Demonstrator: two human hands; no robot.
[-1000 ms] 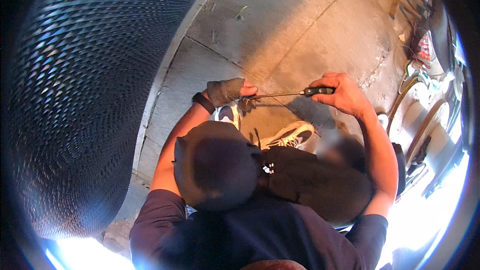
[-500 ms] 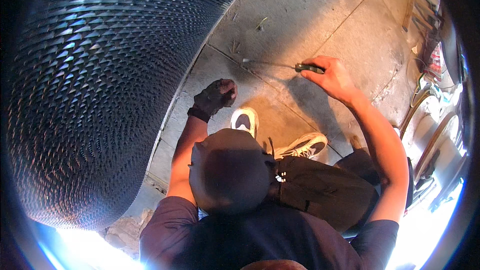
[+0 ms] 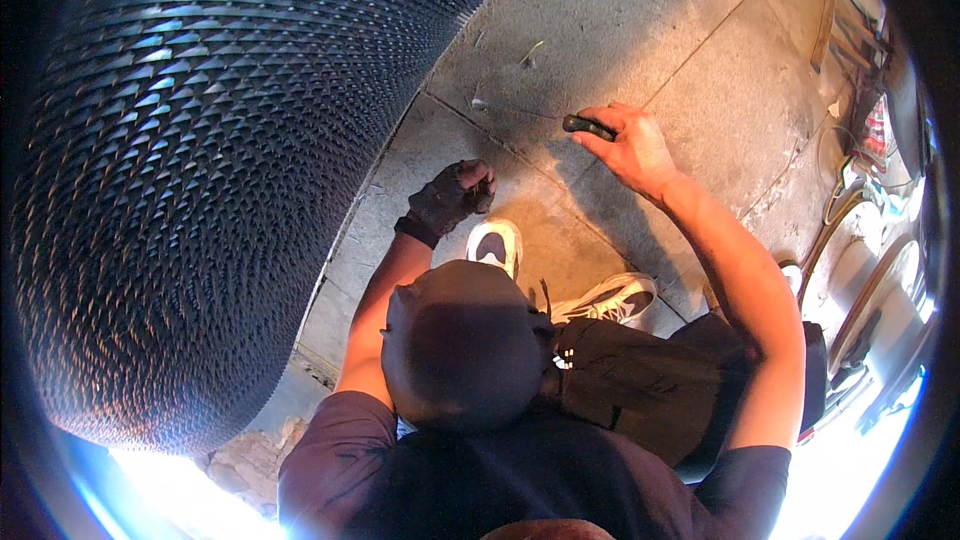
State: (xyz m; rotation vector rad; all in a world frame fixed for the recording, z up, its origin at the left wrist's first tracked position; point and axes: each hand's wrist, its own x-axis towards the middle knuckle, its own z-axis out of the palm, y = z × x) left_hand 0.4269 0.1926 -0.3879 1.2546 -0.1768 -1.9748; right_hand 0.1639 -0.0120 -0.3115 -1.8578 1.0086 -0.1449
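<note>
Head view: right hand [image 3: 630, 145] clamped on a dark tool handle [image 3: 588, 126], its thin rod [image 3: 520, 112] reaching leftward over the paved floor [image 3: 620, 30]; gloved left hand [image 3: 455, 195] fisted, apparently empty, beside the mesh [image 3: 220, 170].

Black fingerless glove [image 3: 447, 202] at nine o'clock of white-and-black sneakers [image 3: 495, 245]; grey paving slabs [image 3: 610, 30]; dark diamond-mesh roll [image 3: 200, 170]

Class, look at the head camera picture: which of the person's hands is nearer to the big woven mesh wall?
Left. The gloved left hand is closed in a fist just beside the woven mesh wall. The bare right hand holds a dark-handled tool farther out over the stone floor.
</note>
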